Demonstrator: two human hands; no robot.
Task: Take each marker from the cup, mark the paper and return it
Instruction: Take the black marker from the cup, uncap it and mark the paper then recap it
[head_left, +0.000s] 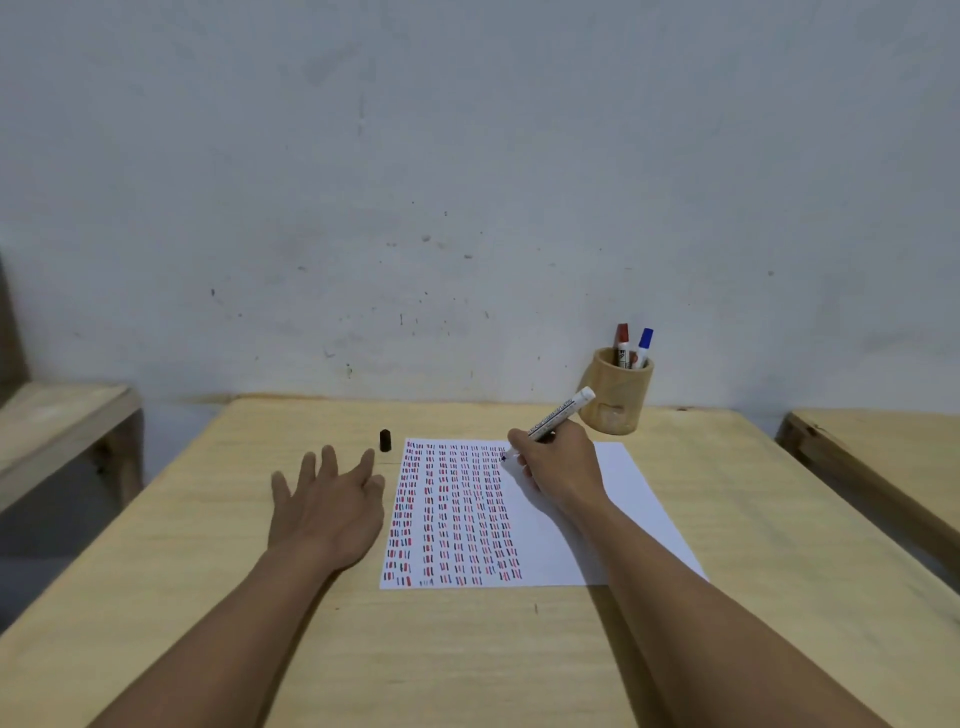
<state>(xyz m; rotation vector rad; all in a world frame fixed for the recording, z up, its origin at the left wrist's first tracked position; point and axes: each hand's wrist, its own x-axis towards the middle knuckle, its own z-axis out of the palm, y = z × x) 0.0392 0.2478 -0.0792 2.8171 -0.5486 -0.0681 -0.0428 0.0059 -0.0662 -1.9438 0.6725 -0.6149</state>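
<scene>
My right hand (558, 465) grips an uncapped white marker (558, 415), its dark tip touching the top of the white paper (597, 499). Columns of short red, black and blue strokes cover the sheet's left half. The marker's black cap (385, 440) stands upright on the table just left of the paper's top corner. My left hand (327, 499) hovers flat with fingers spread, left of the sheet and just short of the cap. A wooden cup (615, 400) behind the paper holds a red-capped marker (622, 343) and a blue-capped marker (644, 345).
The work happens on a light wooden table (467, 649) pushed against a scuffed white wall. A wooden bench (57, 431) stands to the left and another wooden surface (883, 447) to the right, each separated from the table by a gap.
</scene>
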